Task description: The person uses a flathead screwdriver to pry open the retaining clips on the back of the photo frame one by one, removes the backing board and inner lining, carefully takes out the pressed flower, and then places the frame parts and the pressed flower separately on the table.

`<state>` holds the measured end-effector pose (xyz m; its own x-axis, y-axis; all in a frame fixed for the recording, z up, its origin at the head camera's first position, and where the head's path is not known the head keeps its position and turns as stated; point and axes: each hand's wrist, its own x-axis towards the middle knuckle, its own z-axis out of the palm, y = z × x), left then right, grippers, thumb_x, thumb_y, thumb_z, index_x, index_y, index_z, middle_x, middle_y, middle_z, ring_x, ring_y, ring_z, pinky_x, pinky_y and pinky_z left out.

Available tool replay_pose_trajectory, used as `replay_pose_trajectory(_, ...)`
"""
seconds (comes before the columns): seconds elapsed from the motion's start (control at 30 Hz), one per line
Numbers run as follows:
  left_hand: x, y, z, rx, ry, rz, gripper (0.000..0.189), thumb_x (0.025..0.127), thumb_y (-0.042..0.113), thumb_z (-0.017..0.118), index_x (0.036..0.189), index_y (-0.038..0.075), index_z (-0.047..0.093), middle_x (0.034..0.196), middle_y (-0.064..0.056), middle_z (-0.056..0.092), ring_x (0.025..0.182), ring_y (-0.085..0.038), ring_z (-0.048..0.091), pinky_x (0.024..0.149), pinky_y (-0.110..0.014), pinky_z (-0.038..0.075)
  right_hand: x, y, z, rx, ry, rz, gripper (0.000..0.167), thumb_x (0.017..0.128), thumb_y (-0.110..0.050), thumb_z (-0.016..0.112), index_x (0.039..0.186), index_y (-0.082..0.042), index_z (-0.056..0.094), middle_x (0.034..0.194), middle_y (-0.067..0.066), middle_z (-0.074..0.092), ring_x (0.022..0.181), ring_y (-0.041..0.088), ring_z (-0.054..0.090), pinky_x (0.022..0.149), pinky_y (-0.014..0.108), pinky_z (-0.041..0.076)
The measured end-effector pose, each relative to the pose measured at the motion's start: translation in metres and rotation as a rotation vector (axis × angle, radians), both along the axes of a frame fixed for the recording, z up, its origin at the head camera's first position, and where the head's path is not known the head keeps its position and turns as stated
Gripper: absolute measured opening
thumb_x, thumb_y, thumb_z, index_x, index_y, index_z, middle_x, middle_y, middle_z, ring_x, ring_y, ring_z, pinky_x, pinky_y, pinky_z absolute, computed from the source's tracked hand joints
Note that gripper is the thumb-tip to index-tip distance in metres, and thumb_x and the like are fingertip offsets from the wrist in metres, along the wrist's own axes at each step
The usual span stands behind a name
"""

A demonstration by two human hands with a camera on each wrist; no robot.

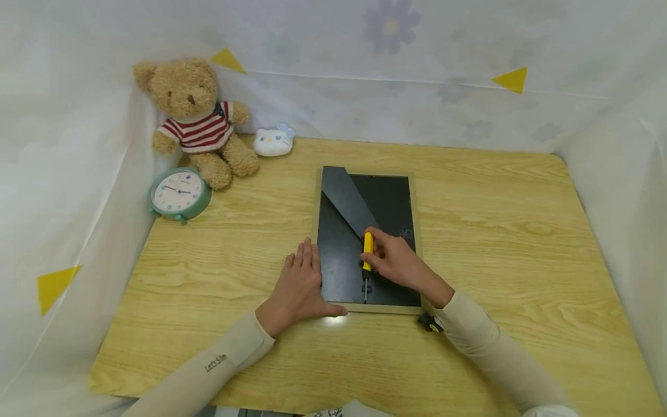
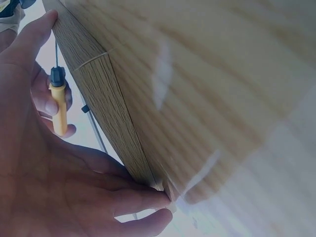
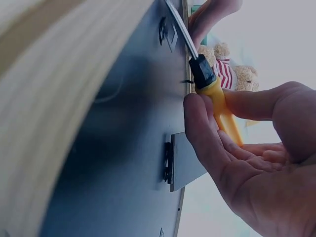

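Observation:
A wood-coloured picture frame (image 1: 385, 309) lies back side up on the table, with a black backing board (image 1: 341, 266) and a dark stand leg (image 1: 346, 200) slanting across it. My right hand (image 1: 398, 260) grips a yellow-and-black screwdriver (image 1: 368, 250) by its handle. The shaft points toward the frame's near edge, close to a small hanger (image 3: 168, 34) in the right wrist view; whether the tip touches anything is unclear. At the near left corner, my left hand (image 1: 299, 284) rests against the frame, fingers extended along the left side and thumb along the near edge.
A green alarm clock (image 1: 179, 194), a teddy bear (image 1: 195, 124) in a striped top and a white plush cat head (image 1: 273, 142) are at the back left. A small black object (image 1: 429, 323) lies by the right wrist. White curtains surround the wooden table (image 1: 495, 231).

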<state>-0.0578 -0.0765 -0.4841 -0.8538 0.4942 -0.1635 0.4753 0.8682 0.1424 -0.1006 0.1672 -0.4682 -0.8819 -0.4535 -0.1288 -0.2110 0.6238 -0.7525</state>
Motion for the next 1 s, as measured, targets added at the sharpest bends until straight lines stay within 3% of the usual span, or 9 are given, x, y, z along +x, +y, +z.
replay_pose_trajectory(0.33,0.000,0.002,0.000,0.006,0.010,-0.005,0.143,0.063,0.095,0.056,0.149,-0.016,0.028,0.155,-0.036,0.024,0.145,-0.043,0.029,0.109,-0.053,0.036,0.013,0.001,0.000,-0.076,0.076,0.010,0.035,0.097,-0.010,0.067,0.127,-0.003,0.050,0.073,-0.001,0.067,0.056,0.008,0.061,0.052,0.026,0.051)
replay_pose_trajectory(0.53,-0.002,0.000,0.002,0.009,-0.001,0.004,0.143,0.063,0.093,0.058,0.150,-0.016,0.027,0.156,-0.036,0.022,0.146,-0.044,0.027,0.110,-0.053,0.035,0.019,-0.001,0.005,-0.069,0.128,-0.002,0.037,0.097,-0.011,0.066,0.130,-0.003,0.051,0.069,-0.004,0.065,0.055,0.004,0.058,0.051,0.027,0.049)
replay_pose_trajectory(0.77,-0.001,-0.001,0.002,0.019,-0.009,0.002,0.142,0.064,0.093,0.058,0.149,-0.016,0.027,0.156,-0.037,0.022,0.146,-0.044,0.027,0.110,-0.053,0.035,0.024,0.000,0.008,-0.061,0.142,-0.023,0.036,0.099,-0.014,0.064,0.131,-0.005,0.050,0.067,-0.007,0.062,0.051,0.003,0.053,0.049,0.027,0.047)
replay_pose_trajectory(1.0,0.000,-0.001,0.001,0.032,0.005,0.000,0.141,0.063,0.091,0.060,0.149,-0.017,0.028,0.155,-0.037,0.024,0.145,-0.045,0.029,0.110,-0.053,0.035,0.033,-0.002,0.012,-0.078,0.154,-0.052,0.037,0.099,-0.011,0.063,0.133,-0.008,0.049,0.069,-0.002,0.064,0.052,0.002,0.054,0.047,0.026,0.046)
